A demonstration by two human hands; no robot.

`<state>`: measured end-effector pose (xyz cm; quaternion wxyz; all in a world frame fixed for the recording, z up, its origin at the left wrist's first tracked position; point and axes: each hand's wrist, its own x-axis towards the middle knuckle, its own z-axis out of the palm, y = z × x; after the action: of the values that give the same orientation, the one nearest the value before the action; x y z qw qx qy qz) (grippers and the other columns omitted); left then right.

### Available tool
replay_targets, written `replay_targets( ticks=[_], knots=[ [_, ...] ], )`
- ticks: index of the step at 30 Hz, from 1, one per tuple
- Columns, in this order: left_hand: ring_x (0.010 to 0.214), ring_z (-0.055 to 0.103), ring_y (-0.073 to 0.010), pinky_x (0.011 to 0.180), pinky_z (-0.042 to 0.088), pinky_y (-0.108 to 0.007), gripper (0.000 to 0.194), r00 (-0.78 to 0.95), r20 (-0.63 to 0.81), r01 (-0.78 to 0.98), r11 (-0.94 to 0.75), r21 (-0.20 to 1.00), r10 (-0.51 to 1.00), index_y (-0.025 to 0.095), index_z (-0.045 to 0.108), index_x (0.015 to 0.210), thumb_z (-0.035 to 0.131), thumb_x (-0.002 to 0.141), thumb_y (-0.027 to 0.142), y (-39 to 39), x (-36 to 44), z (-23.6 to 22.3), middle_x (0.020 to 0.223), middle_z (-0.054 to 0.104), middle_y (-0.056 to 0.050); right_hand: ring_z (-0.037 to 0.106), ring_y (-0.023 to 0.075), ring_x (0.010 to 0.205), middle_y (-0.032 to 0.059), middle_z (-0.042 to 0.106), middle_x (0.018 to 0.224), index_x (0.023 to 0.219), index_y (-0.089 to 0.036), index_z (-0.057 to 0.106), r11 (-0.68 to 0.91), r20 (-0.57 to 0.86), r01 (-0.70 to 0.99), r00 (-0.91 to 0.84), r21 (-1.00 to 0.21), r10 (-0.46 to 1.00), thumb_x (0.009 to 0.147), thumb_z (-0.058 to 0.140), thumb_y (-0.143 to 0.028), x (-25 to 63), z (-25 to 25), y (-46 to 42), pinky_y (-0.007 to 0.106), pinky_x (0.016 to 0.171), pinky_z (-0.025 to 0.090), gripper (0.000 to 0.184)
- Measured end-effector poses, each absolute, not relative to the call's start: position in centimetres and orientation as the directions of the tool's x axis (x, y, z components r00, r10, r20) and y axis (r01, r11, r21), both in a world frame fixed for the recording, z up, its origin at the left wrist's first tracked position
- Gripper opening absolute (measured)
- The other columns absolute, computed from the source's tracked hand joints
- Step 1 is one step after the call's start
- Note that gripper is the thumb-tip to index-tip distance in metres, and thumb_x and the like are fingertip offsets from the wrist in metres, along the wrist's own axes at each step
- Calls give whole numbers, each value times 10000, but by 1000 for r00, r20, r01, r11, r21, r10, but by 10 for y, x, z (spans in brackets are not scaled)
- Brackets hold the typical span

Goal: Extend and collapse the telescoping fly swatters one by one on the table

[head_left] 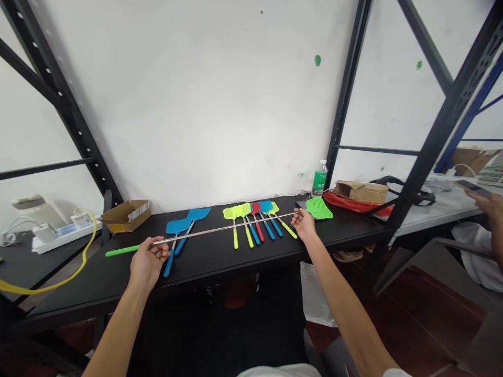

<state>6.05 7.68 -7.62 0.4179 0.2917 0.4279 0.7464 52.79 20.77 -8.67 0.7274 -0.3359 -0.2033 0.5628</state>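
Observation:
A green fly swatter with a long, extended metal rod spans sideways above the black shelf. Near its green handle, my left hand is closed on the rod. My right hand pinches the rod's other end, just beside the green mesh head. Under the rod on the left lie two blue fly swatters, one partly behind the other. A row of several short fly swatters in yellow, blue and red lies between my hands, heads toward the wall.
An open cardboard box stands at the left, near a white power strip and a yellow cable. At the right are a water bottle, a cardboard box on red plastic, and black rack posts. Another person's hand holds a phone.

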Motion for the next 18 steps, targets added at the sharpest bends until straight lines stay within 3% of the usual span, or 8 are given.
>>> replay_targets(
  ticks=[18],
  knots=[
    [554,514,-153,541,514,-255,217,-476,78,-374,-282,883,876,164,664,797,528,895,301,75,62,-76,614,569,-30,474,97,437,-32,504,514,753,-196,598,139,-83,-679,283,-721,956,885,567,-212,528,-85,206,201,406,413,136]
  ],
)
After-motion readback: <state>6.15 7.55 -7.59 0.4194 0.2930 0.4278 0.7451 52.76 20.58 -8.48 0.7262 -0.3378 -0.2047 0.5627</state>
